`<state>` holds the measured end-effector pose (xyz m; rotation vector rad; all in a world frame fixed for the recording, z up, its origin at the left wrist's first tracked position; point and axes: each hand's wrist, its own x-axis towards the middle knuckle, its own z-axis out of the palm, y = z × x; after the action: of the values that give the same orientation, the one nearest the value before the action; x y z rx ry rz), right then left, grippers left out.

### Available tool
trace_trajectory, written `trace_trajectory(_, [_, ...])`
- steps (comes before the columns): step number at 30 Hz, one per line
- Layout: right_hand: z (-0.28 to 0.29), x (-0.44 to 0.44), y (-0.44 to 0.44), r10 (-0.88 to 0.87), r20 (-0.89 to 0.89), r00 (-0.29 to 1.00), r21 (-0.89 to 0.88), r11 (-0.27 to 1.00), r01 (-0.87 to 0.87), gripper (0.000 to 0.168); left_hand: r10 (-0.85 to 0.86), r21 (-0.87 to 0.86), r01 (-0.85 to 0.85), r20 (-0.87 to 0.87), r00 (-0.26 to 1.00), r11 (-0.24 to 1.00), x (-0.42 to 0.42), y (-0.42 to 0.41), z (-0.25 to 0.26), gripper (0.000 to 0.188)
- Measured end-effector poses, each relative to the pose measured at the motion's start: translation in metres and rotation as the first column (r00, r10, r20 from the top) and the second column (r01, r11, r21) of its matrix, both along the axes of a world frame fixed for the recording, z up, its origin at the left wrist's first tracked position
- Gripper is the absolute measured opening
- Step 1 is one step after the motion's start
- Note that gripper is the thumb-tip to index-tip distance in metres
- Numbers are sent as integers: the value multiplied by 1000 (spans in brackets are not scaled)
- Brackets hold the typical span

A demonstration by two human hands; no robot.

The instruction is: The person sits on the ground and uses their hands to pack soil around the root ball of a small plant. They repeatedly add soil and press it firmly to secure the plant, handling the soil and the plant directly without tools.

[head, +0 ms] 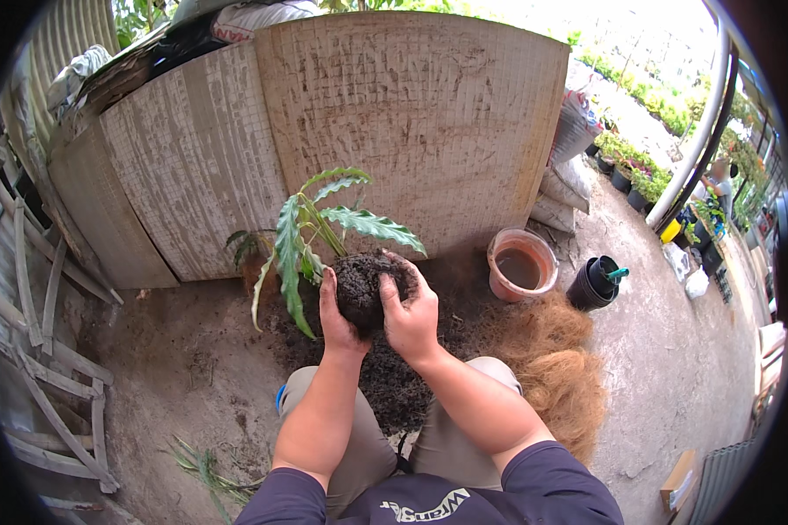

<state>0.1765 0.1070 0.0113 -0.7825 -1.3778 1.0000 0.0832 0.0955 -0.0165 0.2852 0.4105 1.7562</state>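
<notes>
A leafy plant with long, wavy-edged green leaves (371,224) rises from a ball of dark wet soil (360,289) held up between both hands. My left hand (338,315) cups the ball's left side and underside. On the right side, my right hand (407,305) presses with its thumb across the front and its fingers over the top. Soil smears both hands. Beneath them, loose dark soil (394,387) is spread on the ground between the knees. Roots inside the ball are hidden.
Brown coconut fibre (561,380) lies at the right, below a terracotta-coloured pot of murky water (520,268) and stacked black pots (591,292). A second small plant with a brown fibrous base (257,272) stands by the board wall (414,131). Cut leaves (210,472) lie lower left. Another person (719,187) is far right.
</notes>
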Motion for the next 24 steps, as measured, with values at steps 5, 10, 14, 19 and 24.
trace_trajectory(5, [-5, -1, 2, -7, -110, 994, 3, 1000, 7, 28, -20, 9, 20, 12, 1000, 1000, 4, 0, 8, 43])
trace_trajectory(10, [-7, 0, 5, 11, -91, 996, 23, 1000, -9, 27, -21, -9, 21, 17, 1000, 1000, 4, 1, 7, 44])
trace_trajectory(14, [4, 0, -1, -24, -47, 999, -20, 1000, 24, 27, 1, -29, -2, -16, 1000, 1000, 4, 0, 3, 43])
trace_trajectory(19, [9, 0, 0, -19, -59, 998, -78, 997, 15, 28, 9, -7, -10, -44, 999, 1000, 6, -1, 5, 43])
trace_trajectory(24, [7, 2, 5, -8, -66, 998, -46, 999, 5, 30, 0, -16, 0, 12, 1000, 1000, 5, 1, 4, 43])
